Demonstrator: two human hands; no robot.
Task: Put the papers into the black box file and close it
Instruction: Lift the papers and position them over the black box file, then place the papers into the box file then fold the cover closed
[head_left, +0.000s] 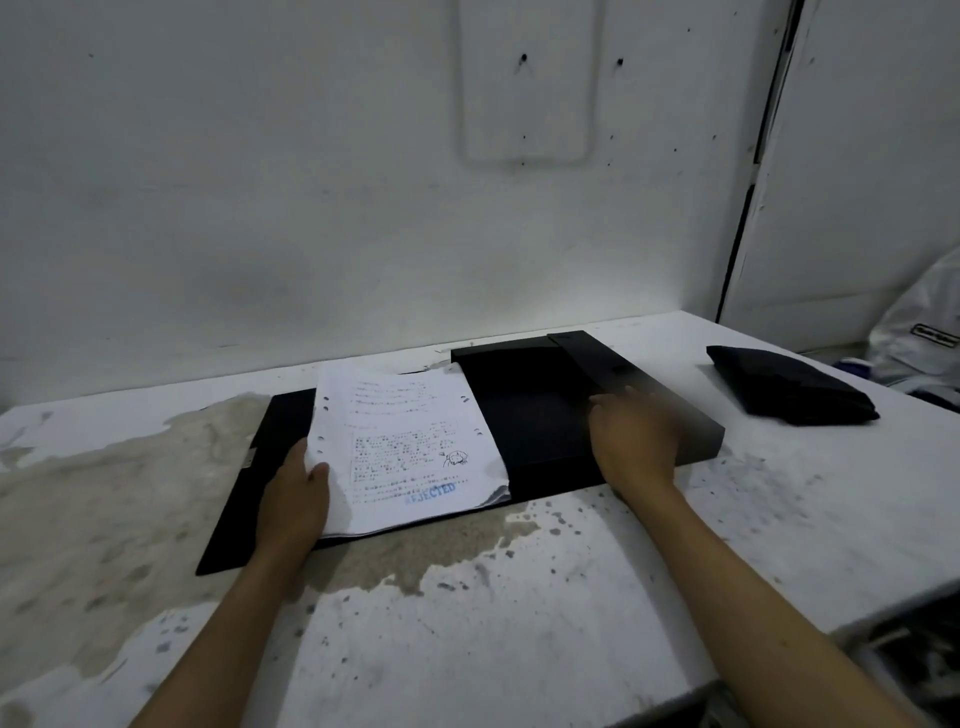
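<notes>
A black box file (530, 415) lies open on the table, its flat lid (244, 499) spread out to the left. A stack of white punched papers (400, 441) with printed text and a blue stamp rests across the lid and the tray's left edge. My left hand (296, 493) grips the stack's left edge, thumb on top. My right hand (634, 436) lies on the tray's right side, fingers spread and pointing left, holding nothing.
A folded black item (789, 384) lies on the table at the right. White fabric or a bag (919, 332) sits past the table's far right corner. The worn white table (467, 623) ends against the wall behind and drops off at the right.
</notes>
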